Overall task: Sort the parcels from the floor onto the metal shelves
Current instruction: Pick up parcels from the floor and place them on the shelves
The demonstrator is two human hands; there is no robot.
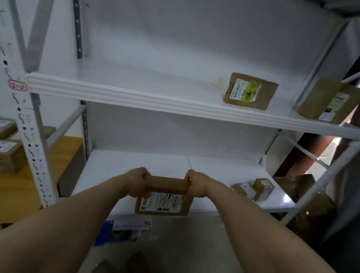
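Well to the left of the left hand (136, 182) stands a wooden table (67, 152) with a yellow-brown top. Higher on that side is a pink tag (19, 86), handwritten "2-2". A white wall (179, 33) fills the background above. Up and to the right of the right hand (195, 184) runs a slanting dark red post (295, 160) — bright daylight beside it. Just below the left hand lies a blue sheet (105, 234) — too blurred to tell more.
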